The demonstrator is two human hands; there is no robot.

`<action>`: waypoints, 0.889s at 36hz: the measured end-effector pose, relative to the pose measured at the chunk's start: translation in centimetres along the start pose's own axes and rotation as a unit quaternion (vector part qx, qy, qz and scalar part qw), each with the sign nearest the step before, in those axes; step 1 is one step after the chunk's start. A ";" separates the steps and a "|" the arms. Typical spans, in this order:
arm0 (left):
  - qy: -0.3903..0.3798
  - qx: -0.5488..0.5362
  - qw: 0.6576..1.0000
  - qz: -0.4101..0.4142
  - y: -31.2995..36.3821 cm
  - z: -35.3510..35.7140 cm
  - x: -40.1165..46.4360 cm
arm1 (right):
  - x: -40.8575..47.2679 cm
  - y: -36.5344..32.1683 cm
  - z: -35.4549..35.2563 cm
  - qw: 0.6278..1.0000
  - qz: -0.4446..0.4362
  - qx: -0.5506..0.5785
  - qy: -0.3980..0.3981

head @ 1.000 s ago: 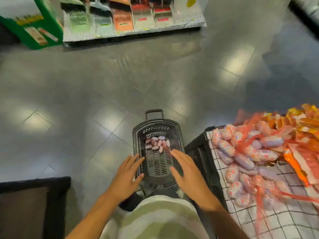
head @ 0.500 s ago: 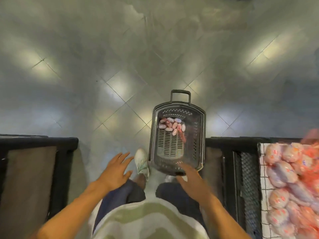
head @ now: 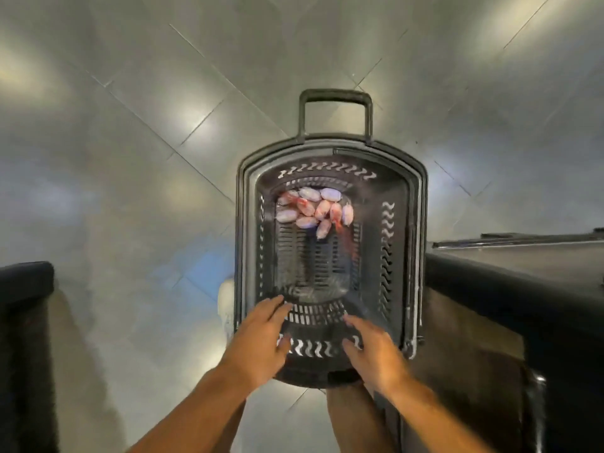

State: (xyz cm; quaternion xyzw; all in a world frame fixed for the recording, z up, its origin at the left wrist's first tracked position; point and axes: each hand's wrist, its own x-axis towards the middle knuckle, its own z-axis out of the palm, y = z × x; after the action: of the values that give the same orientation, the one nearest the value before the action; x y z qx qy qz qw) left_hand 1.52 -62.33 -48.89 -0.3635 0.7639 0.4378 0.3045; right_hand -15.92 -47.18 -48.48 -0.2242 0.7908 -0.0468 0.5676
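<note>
The black basket [head: 420, 223] stands on the tiled floor [head: 130, 158] right in front of the person, its pull handle [head: 335, 96] at the far end and a bunch of pink packets [head: 313, 209] lying on its bottom at that same far end. The left hand [head: 261, 341] and the right hand [head: 374, 354] are side by side over the basket's near end, fingers straight and spread with nothing in them; blur hides whether they touch the wall. A white shoe [head: 225, 305] is just left of the basket, the left stand [head: 23, 289] well apart from it, and the right stand [head: 523, 289] just beside it.
</note>
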 end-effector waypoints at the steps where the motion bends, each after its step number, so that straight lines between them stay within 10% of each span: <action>1: -0.003 0.007 1.000 0.009 -0.3 0.9 2.0 | 1.9 0.6 0.5 1.000 0.002 0.006 -0.003; 9: -0.007 0.012 1.000 0.026 -3.5 5.8 15.6 | 17.9 6.1 5.7 0.987 0.071 0.143 -0.014; 20: 0.030 -0.043 0.998 0.021 -4.6 9.5 22.9 | 32.0 3.9 7.2 0.851 0.135 0.500 0.091; 32: -0.015 -0.089 0.995 -0.047 -5.0 10.7 24.0 | 35.5 0.8 3.6 0.836 0.047 0.461 0.293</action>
State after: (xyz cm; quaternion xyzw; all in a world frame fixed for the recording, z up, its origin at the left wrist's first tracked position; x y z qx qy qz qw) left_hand -5.96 -61.52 -74.55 -0.4182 0.6994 0.4942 0.3028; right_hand -21.92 -60.33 -81.10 0.1253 0.8165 -0.4426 0.3488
